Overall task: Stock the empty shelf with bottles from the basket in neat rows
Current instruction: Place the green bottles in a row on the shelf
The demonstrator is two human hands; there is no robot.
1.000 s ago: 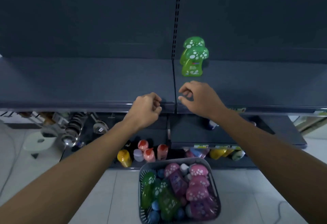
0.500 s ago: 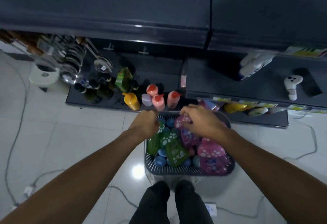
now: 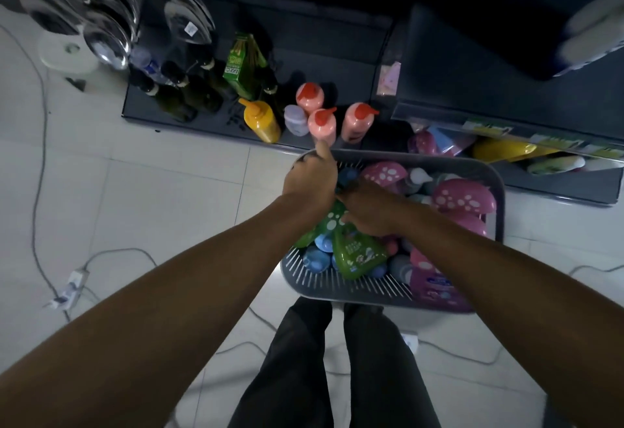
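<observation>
**Down to the basket (image 3: 341, 287) for another pick**

Your left hand (image 3: 310, 184) and right hand (image 3: 368, 208) have dropped from the shelf edge into the basket on the floor, meeting over a green bottle (image 3: 358, 253). Your fingers curl downward, hidden behind the knuckles, so you cannot tell what they pinch. Nothing looks lifted yet, and the basket is still crowded, so much stocking remains.

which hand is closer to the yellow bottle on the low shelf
Left. The left hand is at the far left corner of the basket, just short of the yellow bottle; the right hand lies farther right, over its middle.
</observation>
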